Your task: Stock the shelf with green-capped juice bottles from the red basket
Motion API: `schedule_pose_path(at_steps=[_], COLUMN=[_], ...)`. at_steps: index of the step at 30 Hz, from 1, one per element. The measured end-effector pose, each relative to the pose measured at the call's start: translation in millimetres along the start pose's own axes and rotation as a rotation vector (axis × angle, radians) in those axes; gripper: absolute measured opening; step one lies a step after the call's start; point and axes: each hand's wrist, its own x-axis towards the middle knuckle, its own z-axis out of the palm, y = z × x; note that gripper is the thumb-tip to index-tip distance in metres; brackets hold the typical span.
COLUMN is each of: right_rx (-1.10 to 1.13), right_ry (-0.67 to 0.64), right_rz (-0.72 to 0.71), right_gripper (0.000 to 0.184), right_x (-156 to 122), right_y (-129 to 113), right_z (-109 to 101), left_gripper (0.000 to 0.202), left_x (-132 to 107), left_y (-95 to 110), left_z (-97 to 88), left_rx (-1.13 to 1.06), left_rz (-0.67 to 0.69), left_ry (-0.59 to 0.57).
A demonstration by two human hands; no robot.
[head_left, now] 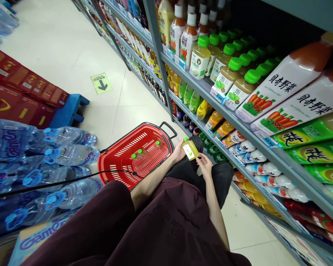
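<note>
A small juice bottle [190, 149] with a green cap, a white label and yellow-green contents lies tilted between my two hands, above my knees. My left hand [178, 151] is closed round its cap end. The fingers of my right hand [204, 163] pinch the bottle's base. Beside my left forearm a red shopping basket [122, 147] stands on the floor. Inside it are several green-capped bottles [140, 152]. On the shelf to the right stand rows of similar green-capped bottles [200, 57].
Drink shelves [188, 70] run along the right side, with carrot-label bottles [280, 88] and lying bottles lower down. Large water bottles [69, 155] crowd the left. Behind them, red boxes [19, 92] rest on a blue pallet [69, 109]. A green arrow sign [101, 83] marks the pale floor.
</note>
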Motion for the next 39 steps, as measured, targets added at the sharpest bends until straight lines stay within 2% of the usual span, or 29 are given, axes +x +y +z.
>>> schedule_pose_path(at_steps=[4,10,14,22,26,33,39], right_rx=[-0.017,-0.069,-0.106,-0.133,-0.155,-0.187,-0.245], right_ry=[-0.014,-0.053,-0.046,-0.043,-0.034,-0.026,-0.018], right_rz=[-0.004,-0.033,-0.074,-0.145,-0.177,-0.195,-0.255], right_gripper=[0.057,0.073,0.075,0.064,0.06,0.06,0.054], right_x=[-1,-4,-5,-7,-9,-11,-14], right_y=[-2,-2,0,-6,-10,-12,-13], right_z=[1,6,9,11,13,15,16], left_gripper=[0.019,0.019,0.019,0.016,0.02,0.025,0.035], left_x=[0,0,0,1,1,2,-3], left_y=[-1,-1,-1,2,3,3,8], left_z=[-1.0,-1.3,-1.6,-1.5,-1.5,-5.1,0.9], left_rx=[0.014,0.042,0.042,0.027,0.023,0.01,-0.011], left_rz=[0.022,0.013,0.028,0.005,-0.009,-0.014,-0.04], left_ry=[-0.024,-0.036,-0.038,-0.009,0.018,-0.018,0.004])
